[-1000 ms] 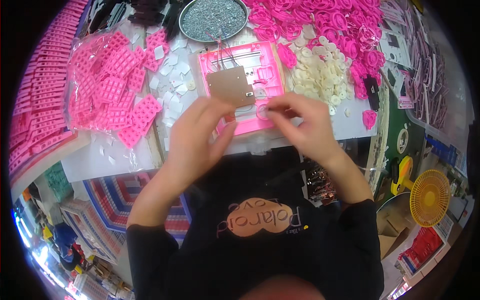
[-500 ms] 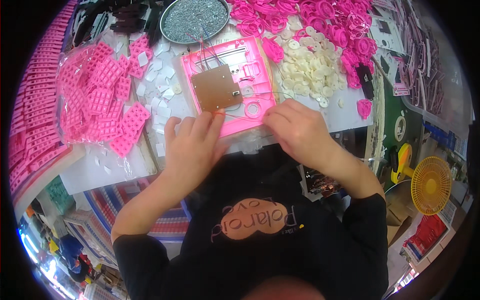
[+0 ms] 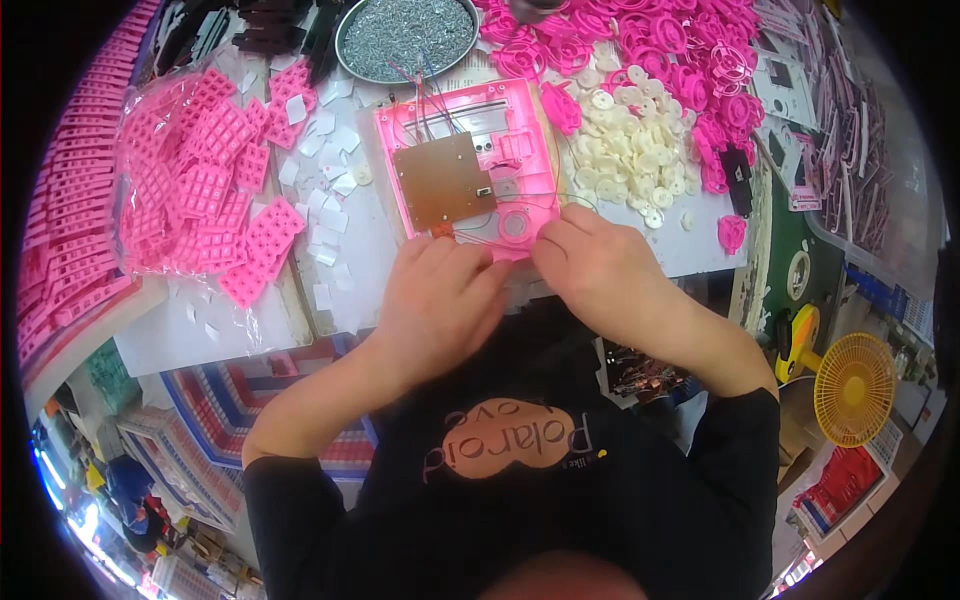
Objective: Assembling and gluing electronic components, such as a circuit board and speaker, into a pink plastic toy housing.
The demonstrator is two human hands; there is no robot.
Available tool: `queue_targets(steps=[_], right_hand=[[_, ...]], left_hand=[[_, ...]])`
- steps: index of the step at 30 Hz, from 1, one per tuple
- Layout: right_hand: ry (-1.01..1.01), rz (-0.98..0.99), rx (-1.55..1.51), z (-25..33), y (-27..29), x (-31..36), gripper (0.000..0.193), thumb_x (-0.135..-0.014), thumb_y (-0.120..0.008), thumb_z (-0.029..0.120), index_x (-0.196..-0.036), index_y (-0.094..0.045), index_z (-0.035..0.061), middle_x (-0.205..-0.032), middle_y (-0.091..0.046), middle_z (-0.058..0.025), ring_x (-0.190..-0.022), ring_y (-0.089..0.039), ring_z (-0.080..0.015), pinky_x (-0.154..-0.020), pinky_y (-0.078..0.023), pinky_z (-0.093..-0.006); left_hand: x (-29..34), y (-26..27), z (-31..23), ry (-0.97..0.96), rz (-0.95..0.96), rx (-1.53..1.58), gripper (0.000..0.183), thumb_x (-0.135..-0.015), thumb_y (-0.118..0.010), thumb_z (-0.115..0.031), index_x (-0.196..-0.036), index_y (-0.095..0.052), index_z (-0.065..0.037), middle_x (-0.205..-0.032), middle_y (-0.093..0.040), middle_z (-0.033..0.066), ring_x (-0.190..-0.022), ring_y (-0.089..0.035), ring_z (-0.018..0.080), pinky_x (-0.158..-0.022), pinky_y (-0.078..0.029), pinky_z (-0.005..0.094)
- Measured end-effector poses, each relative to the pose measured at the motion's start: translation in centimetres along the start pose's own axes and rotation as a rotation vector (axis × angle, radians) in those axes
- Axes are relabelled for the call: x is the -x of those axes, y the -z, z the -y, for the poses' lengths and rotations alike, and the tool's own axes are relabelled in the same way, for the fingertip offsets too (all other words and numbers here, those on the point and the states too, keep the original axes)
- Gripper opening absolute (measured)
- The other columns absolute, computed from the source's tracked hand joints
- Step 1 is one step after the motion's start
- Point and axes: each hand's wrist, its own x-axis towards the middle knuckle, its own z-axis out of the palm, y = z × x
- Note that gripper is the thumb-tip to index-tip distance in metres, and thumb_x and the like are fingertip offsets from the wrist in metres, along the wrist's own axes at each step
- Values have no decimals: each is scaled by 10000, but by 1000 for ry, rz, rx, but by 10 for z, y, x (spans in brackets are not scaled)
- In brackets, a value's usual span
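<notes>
A pink plastic housing (image 3: 545,165) lies open on the worktable in front of me. A brown circuit board (image 3: 445,180) sits in its left half, with several thin wires running out from it. My left hand (image 3: 445,300) is closed at the near left edge of the housing, beside a small orange part (image 3: 443,230); what its fingertips hold is hidden. At the near right corner, my right hand (image 3: 600,265) is pinched closed. Thin wires run along the near edge between the hands, but the right fingertips' hold cannot be made out.
Beyond the housing stands a round metal bowl (image 3: 408,40) of small screws. Cream plastic discs (image 3: 630,140) and pink ring-shaped parts (image 3: 690,50) are heaped to the right. Pink keypad pieces (image 3: 215,160) lie in a clear bag at left, near white paper scraps (image 3: 325,215). A yellow fan (image 3: 853,390) stands right.
My left hand has moved right and closed its fingers further, its back turning up. The right hand stays at the corner. The whole scene has shifted slightly in view.
</notes>
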Motion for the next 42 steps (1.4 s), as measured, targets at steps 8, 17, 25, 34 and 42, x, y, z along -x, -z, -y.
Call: queue_targets(steps=[8,17,25,34,42], right_hand=[[-16,-334,-428,-45,-36,24,252,-747,-821,91,-979,-723,104,-1190,-697,-44,-990,-569,-295,-810,-502,-374],[-92,-287,51,-10,-29,43,351,-736,-770,83,-1084,-735,109,-1228,-685,-71,-1040,-552,-302,-800,-493,-393],[-332,-141,-174,-40,13,-86,198,-806,-705,181,-959,-731,57,-848,-712,-140,-814,-691,-340,-709,-557,-448],[-393,-120,-57,-50,-22,-128,233,-800,-684,244,-787,-706,12,-783,-705,-199,-765,-706,-388,-688,-567,-494],[-586,-355,-750,-45,-24,-100,189,-817,-667,190,-814,-672,1,-694,-691,-168,-676,-695,-338,-636,-529,-426]], left_hand=[[-11,-9,1,-73,27,-8,424,-777,-782,-141,-1187,-681,-105,-992,-603,34,-899,-599,243,-863,-440,422],[-15,-16,6,-169,127,-186,478,-781,-758,-175,-1243,-659,-109,-938,-574,16,-846,-565,216,-804,-428,383],[-19,-13,1,-172,109,-172,393,-787,-748,-155,-1169,-675,-95,-910,-570,33,-827,-576,212,-767,-422,377],[-56,25,73,283,-281,-38,193,-826,-731,-178,-950,-667,-45,-822,-628,108,-763,-634,284,-714,-449,408],[-79,13,94,339,-380,-192,220,-822,-759,-219,-963,-709,-57,-860,-666,105,-786,-655,281,-716,-476,403]])
